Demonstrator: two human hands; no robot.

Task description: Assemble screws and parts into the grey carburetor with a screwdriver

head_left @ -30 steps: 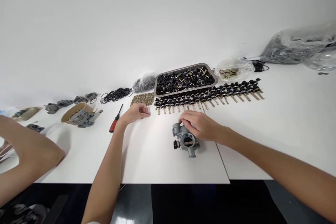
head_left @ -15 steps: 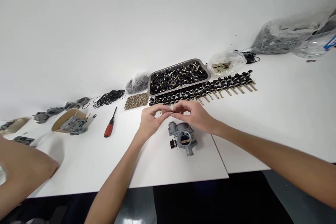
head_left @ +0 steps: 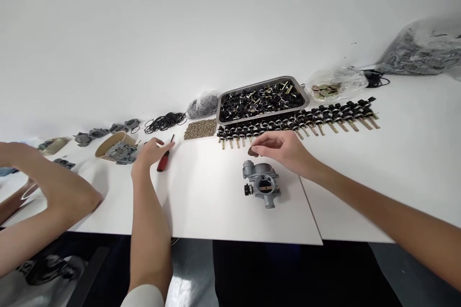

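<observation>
My right hand [head_left: 283, 149] pinches a small brownish metal plate [head_left: 252, 152] between thumb and fingertips, just above the grey carburetor [head_left: 262, 172]. The carburetor stands on the white table with its round bore facing me and a black knob on its left side. Off to the left, my left hand [head_left: 150, 152] is stretched out by the red-handled screwdriver [head_left: 163, 160], thumb apart from the bent fingers. Nothing shows in that hand, though its far fingertips are partly hidden. The screwdriver's shaft passes close by the thumb.
Behind the carburetor, a metal tray [head_left: 304, 100] of black parts stands behind rows of similar parts [head_left: 334, 117]. Brass pieces [head_left: 200, 129], black rings [head_left: 165, 122] and a bag of plates [head_left: 326, 90] lie nearby. A co-worker's arm [head_left: 61, 192] rests at the left.
My hands have parted. The left hand moved left from above the carburetor to beside the screwdriver. The right hand keeps the plate near the carburetor. The view has shifted slightly left.
</observation>
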